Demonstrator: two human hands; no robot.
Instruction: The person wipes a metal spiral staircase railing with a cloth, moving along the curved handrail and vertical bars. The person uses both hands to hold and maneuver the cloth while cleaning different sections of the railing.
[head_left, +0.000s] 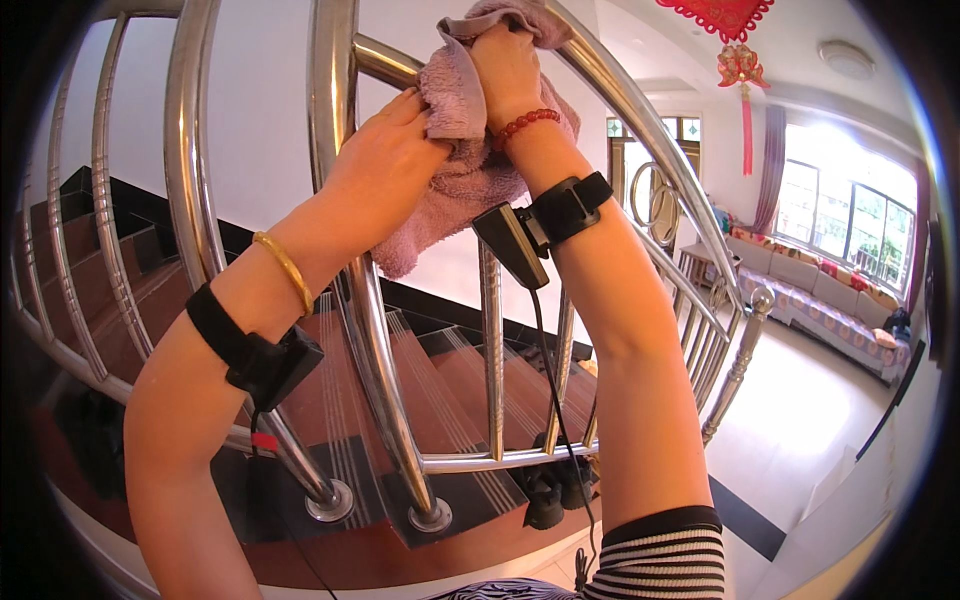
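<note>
A pink terry cloth is draped at the upper part of a stainless steel stair railing. My right hand grips the cloth over the top handrail, its fingers partly hidden by the folds. My left hand holds the cloth's left side, close to a steel post and a short upper rail; its fingertips are partly covered. The cloth's lower corner hangs in front of the railing.
Reddish-brown steps with dark edges run behind the balusters. Round post bases stand on the stairs. Dark shoes lie low by the railing. Cables hang from both wrist-worn devices. A sofa stands below a window at right.
</note>
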